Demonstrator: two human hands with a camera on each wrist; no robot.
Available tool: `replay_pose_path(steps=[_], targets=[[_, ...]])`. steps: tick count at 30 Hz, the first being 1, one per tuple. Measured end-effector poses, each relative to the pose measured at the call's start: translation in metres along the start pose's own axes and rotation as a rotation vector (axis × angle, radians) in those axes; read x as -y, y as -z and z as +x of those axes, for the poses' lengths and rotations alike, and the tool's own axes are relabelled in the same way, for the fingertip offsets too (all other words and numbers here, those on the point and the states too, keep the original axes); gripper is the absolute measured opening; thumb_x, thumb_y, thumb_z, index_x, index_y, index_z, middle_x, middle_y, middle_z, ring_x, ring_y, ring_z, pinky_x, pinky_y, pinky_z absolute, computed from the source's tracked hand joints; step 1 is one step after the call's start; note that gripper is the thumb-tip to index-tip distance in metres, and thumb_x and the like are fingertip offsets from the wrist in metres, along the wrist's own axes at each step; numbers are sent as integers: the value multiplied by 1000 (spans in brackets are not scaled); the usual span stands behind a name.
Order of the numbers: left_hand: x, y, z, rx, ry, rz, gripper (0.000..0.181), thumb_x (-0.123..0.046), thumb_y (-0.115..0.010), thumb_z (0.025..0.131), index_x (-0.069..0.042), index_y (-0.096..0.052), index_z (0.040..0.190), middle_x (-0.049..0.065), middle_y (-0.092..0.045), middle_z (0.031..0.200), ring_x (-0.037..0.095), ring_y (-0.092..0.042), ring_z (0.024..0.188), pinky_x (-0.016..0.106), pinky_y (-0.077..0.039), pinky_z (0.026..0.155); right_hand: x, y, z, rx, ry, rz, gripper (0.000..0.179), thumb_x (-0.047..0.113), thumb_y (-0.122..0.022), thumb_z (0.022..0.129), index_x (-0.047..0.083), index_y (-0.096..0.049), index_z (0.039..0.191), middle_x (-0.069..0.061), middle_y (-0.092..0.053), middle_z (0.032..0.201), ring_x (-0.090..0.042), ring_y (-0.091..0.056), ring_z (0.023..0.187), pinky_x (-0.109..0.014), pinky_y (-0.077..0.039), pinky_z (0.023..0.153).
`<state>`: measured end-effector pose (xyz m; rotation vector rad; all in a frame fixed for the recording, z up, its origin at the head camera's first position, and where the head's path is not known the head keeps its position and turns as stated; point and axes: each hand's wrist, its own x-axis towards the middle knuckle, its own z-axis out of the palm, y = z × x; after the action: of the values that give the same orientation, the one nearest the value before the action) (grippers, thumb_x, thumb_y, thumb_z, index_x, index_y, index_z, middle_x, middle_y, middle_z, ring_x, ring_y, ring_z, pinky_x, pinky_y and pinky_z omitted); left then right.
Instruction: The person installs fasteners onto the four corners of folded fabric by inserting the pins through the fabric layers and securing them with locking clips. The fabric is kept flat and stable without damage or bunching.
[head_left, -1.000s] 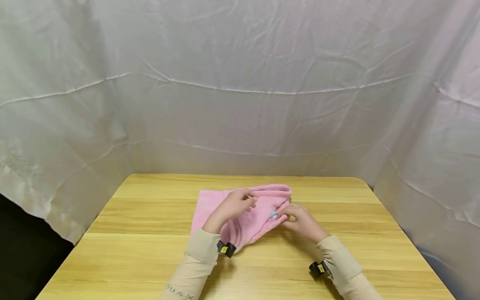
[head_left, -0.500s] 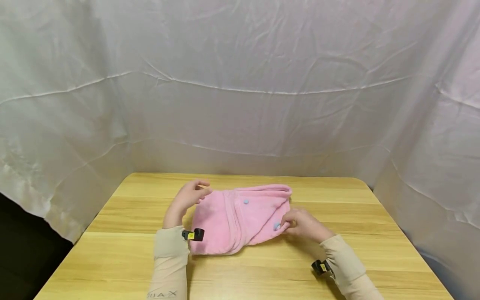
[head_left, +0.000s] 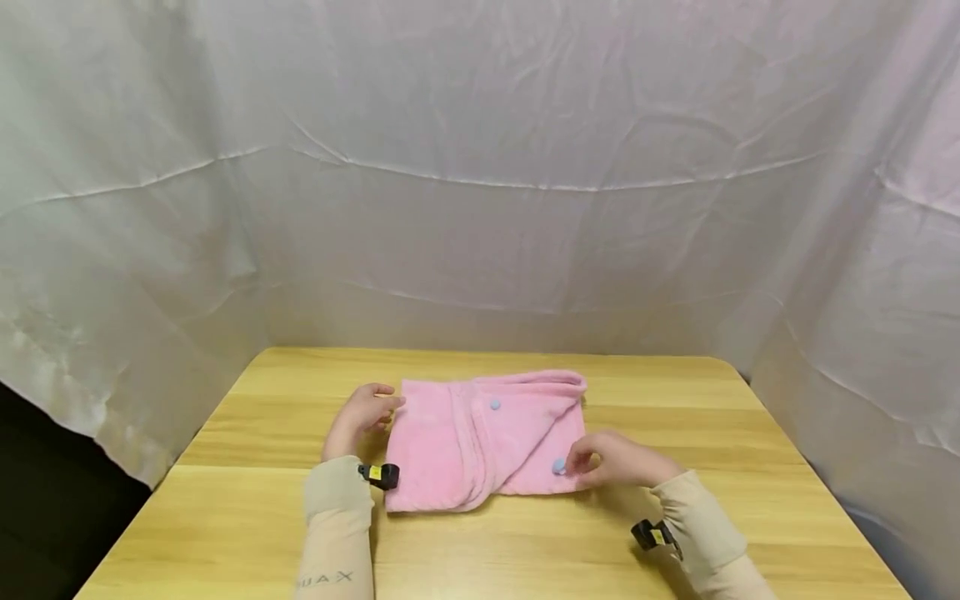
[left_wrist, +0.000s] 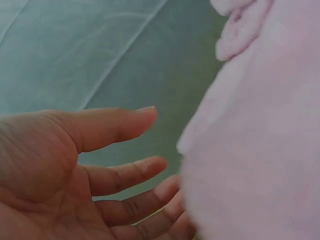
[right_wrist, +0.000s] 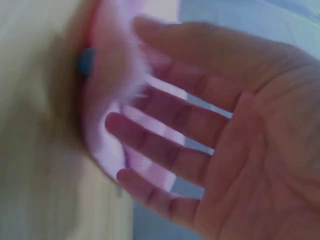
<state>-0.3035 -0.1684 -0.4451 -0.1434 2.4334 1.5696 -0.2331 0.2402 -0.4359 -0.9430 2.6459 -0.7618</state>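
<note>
A pink plush cloth lies folded on the table, with a raised roll along its upper right side. Two blue buttons show on it: one near the middle, the other by the lower right corner. At that corner my right hand pinches the edge between thumb and fingers; the right wrist view shows the cloth blurred at the fingertips. My left hand is beside the cloth's left edge, fingers relaxed and apart. In the left wrist view its fingertips come right up to the pink fabric.
The wooden table has rounded back corners. Pale grey sheeting hangs behind it and along both sides. Each wrist carries a small black camera, the left one overlapping the cloth's edge in the head view.
My left hand has moved left from over the cloth to its left edge. My right hand has drawn the lower right corner down and outward, flattening it; the middle button has come into view.
</note>
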Motion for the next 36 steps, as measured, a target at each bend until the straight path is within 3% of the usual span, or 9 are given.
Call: replay_pose_path(steps=[6,11,14,19,25,28,36], targets=[[9,-11,7,19,60,-76,53,-21,-59,96,7,-43,138,24,-53,132,28,-59,107,39,-53,93,11,20,13,-112,34,70,31,28,-70,89,6,-67,111,-10,-70,105,-19,-64,95,-37,-53,84],[10,-14,10,8,48,-102,49,-20,-58,97,7,-46,136,21,-56,126,23,-59,98,33,-54,83,23,34,51,-217,69,73,38,22,-68,90,2,-62,121,-15,-68,115,-30,-63,106,-48,-52,93],[10,-15,10,-3,45,-103,47,-16,-59,96,7,-47,135,19,-58,120,21,-60,94,30,-53,77,26,36,77,-239,78,54,38,19,-67,91,2,-60,125,-16,-66,121,-33,-63,112,-50,-50,97],[11,-14,10,-26,46,-83,44,-9,-61,93,5,-50,133,18,-62,114,18,-61,88,27,-52,71,23,30,123,-161,70,23,44,17,-67,92,2,-56,131,-19,-61,132,-32,-63,116,-47,-47,103],[11,-14,10,-24,45,-71,42,-6,-61,92,5,-50,131,18,-62,109,18,-60,84,27,-51,70,17,15,166,-53,-36,-84,52,24,-69,90,11,-54,138,-9,-58,140,-25,-57,126,-40,-42,108],[10,-15,10,-21,46,-78,42,-6,-61,92,5,-50,131,16,-62,107,18,-59,83,27,-51,69,16,9,178,-39,-51,-123,51,19,-69,86,9,-57,135,-9,-60,136,-27,-53,129,-41,-41,109],[11,-16,10,-33,59,-70,40,-9,-60,93,3,-51,131,15,-61,108,18,-58,84,25,-49,67,12,5,191,52,-101,-95,50,16,-69,84,5,-59,132,-11,-61,135,-26,-53,128,-40,-39,111]])
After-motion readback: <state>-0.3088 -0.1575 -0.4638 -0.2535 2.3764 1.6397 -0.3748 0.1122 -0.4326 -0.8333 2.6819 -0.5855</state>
